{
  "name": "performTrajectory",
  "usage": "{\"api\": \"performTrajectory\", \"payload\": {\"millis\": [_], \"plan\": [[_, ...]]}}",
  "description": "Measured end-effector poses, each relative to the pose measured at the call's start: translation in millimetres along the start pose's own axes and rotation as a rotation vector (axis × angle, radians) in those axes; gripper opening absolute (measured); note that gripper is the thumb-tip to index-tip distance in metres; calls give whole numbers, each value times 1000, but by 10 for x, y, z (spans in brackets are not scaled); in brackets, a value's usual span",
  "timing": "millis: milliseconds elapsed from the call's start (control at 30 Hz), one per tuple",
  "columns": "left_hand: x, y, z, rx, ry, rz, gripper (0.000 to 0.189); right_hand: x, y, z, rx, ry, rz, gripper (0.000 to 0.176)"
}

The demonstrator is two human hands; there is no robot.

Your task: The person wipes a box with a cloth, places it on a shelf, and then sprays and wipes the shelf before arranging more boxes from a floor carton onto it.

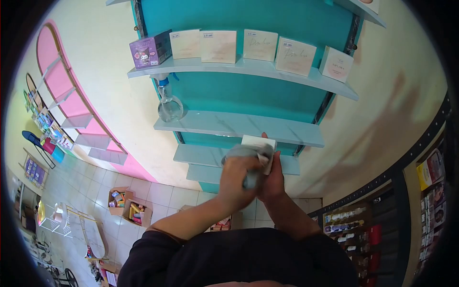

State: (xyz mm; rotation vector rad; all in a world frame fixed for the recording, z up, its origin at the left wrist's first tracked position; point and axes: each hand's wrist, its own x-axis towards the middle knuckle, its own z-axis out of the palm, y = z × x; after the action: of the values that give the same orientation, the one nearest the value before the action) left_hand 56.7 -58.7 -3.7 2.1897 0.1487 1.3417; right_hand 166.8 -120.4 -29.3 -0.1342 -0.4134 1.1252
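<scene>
My left hand [236,179] is closed on a grey cloth [241,151], pressed against the face of a small white box [258,140]. My right hand [273,181] grips that box from its right side, fingers behind it. The cloth and my left hand cover most of the box's front, and both are a little blurred. Just beyond my hands runs a pale shelf [239,125]. On its left end stands a clear spray bottle [170,109] with a blue and white head.
The upper shelf [229,67] carries a purple box [149,51] and several white boxes [219,46]. Cartons of goods [137,213] sit on the tiled floor at left. A dark display rack [354,229] stands at right, and a pink arched shelf unit [76,105] at left.
</scene>
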Motion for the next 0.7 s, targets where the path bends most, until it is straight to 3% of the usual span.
{"api": "performTrajectory", "payload": {"millis": [33,67,133,200,267,367,433,500,633,700], "plan": [[-25,11,8,0,-42,147,41,17,4,61,-402,71,-93,68],[-21,-16,-3,7,-38,144,41,34,-8,26,-279,-79,-63,67],[-44,-66,-50,13,-81,222,39,49,1,33,-332,-29,-81,68],[40,-115,-123,57,13,129,38,68,21,14,-384,16,-107,68],[164,-172,-219,107,140,-35,34,100,82,-47,-508,-94,-191,70],[218,-214,-236,81,227,-72,32,86,144,-69,-539,-150,-95,72],[202,-156,-272,104,213,-27,33,112,115,-36,-392,-95,-59,69],[162,-131,-307,130,39,160,35,154,61,1,-106,16,7,66],[40,-261,-391,183,-176,352,34,277,3,2,-118,-154,0,68],[46,-379,-446,195,-98,335,34,299,134,44,-123,-99,-51,66]]}}
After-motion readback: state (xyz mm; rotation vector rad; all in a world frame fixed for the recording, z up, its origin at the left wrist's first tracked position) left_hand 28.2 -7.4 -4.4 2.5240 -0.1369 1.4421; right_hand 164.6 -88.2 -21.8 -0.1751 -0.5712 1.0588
